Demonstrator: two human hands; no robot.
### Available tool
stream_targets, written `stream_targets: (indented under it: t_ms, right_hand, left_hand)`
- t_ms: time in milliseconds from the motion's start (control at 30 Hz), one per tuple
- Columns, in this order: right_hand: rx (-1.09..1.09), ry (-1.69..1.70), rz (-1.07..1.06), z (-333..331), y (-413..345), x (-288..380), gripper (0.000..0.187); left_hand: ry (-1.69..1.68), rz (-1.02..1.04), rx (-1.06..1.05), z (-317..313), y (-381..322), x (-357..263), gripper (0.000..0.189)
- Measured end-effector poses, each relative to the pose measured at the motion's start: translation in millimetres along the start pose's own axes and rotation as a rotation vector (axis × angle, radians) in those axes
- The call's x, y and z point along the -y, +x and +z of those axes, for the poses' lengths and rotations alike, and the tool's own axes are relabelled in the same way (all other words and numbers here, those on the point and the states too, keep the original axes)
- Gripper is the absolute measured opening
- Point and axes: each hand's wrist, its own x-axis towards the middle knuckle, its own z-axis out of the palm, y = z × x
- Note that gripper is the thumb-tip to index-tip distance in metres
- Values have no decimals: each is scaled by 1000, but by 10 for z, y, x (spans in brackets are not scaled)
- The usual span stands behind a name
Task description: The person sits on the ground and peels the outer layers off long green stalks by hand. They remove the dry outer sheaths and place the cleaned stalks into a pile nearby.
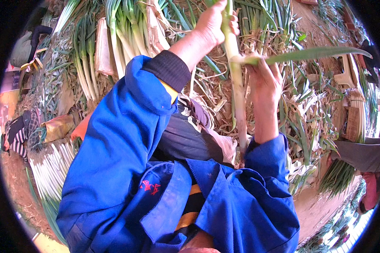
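My left hand (213, 23) is wrapped around the upper part of a long green onion (236, 82), whose pale stalk runs down toward my lap. Beside the stalk, my right hand (266, 79) pinches an outer leaf (316, 54). This leaf bends sharply away from the stalk and its green blade sticks out to the right. At the bend it still joins the stalk. The lower end of the stalk is brownish and lies close to my right sleeve.
Trimmed green onions (129, 31) lie at the upper left near a pale block (105, 47). Peeled dry leaves (307, 117) litter the ground at right. More onions (52, 170) lie at lower left. A person in striped sleeves (20, 136) is at far left; a white plastic stool (346, 71) stands right.
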Motion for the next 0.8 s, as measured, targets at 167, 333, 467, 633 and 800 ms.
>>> stream_targets:
  t_ms: [167,333,467,633,800]
  right_hand:
    - [-151,-79,94,-1040,-611,339,17]
    - [-528,-1142,56,-3603,-1691,1007,32]
    - [-687,-1967,278,-5247,-3785,2683,29]
    - [-615,-2372,1583,-5109,-3685,2289,43]
    - [-377,-2450,618,-5288,-2742,1929,45]
  left_hand:
    - [-33,164,-156,-431,185,-294,39]
    - [-149,343,-229,-766,252,-723,36]
    - [-213,432,-297,-1086,406,-670,34]
    - [-96,584,-275,-1006,232,-958,34]
    - [-264,459,-226,-645,14,-959,43]
